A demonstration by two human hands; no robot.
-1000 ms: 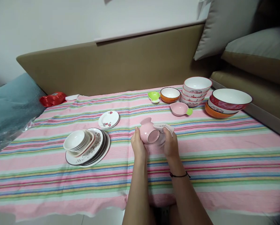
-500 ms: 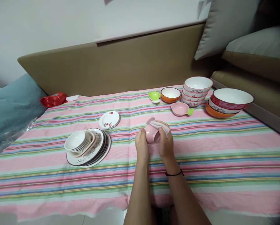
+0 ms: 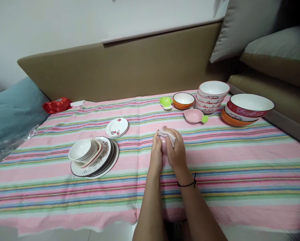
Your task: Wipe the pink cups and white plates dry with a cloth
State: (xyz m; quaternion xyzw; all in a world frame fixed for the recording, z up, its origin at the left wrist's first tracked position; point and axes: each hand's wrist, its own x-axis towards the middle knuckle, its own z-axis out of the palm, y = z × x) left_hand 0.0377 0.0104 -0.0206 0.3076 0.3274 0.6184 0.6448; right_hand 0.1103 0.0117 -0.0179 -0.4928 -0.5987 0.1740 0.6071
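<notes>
Black cord point(image 3: 187, 184): around the right wrist, at 5 o'clock from the pink vessel, nearest of the small things.
Left grip point(image 3: 156, 154): curled around the vessel's left flank at 8 o'clock, fingers bent in, no gap seen against it.
Right grip point(image 3: 176, 149): bent over the vessel from 4 o'clock, pressing a cloth onto it; the fingertips under the fold are hidden.
Pink vessel point(image 3: 164, 146): between both palms, apparently held above the striped cloth point(image 3: 130, 194); it lies at 2 o'clock from the left grip and 10 from the right. Both touch it, so neither is clearly nearer. Its long axis is too covered to tell.
White cloth point(image 3: 166, 133): on the vessel's far upper side, towards 12, beneath the right fingers.
Plate stack point(image 3: 89, 170): 9 o'clock, well apart, small white bowls point(image 3: 80, 150) nested and tilted on top.
Floral plates point(image 3: 117, 126): 10 o'clock, a low pile just beyond the plate stack.
Pink dish point(image 3: 193, 116): between 1 and 2 o'clock, its green handle pointing to about 4.
Large bowls point(image 3: 247, 108): 2 o'clock, stacked, orange at the bottom.
Red-rimmed bowls point(image 3: 212, 96): between 1 and 2, stacked upright behind the pink dish.
Orange bowl point(image 3: 182, 106): 1 o'clock, upright.
Green dish point(image 3: 165, 101): 12 o'clock, beside the orange bowl.
Red packet point(image 3: 57, 105): 10 o'clock, far corner.
Tan backrest point(image 3: 125, 70): 12 o'clock, behind everything on the cloth.
</notes>
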